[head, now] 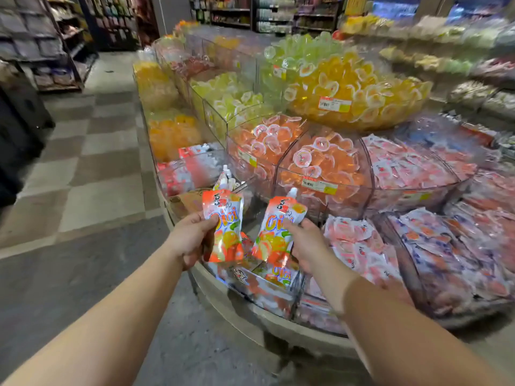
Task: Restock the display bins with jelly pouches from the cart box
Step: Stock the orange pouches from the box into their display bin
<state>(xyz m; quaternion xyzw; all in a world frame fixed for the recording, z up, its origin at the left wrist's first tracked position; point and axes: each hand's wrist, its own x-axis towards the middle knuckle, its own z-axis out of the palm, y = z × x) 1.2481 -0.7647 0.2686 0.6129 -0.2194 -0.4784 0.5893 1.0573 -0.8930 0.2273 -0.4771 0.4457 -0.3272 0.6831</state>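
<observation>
Your left hand (pixel 189 238) grips one jelly pouch (pixel 224 225) by its left edge, thumb across the front and fingers (pixel 195 259) curled behind it. Your right hand (pixel 305 243) pinches a second pouch (pixel 276 229) at its right edge, thumb on the printed face. Both pouches hang upright, side by side but apart, just above the near clear bin (pixel 267 291) at the rim of the display.

Each pouch is a flat, glossy foil sachet, orange at top and bottom, with a white band, large yellow-orange lettering and pictures of citrus fruit. The right one shows a white screw spout at its top corner; the left one's top is cut square in view. Light glints off the crinkled film.

The bin below them is transparent plastic with thin upright walls and already holds more of the same pouches lying flat. Beside it to your right, another bin (pixel 359 254) is heaped with small pink-and-white sachets. Behind, curved clear tubs carry orange jelly cups (pixel 320 162) with round peel-off lids, and a large bowl (pixel 359 93) is piled with yellow cups. The floor (pixel 92 168) at your left is checkered tile.
</observation>
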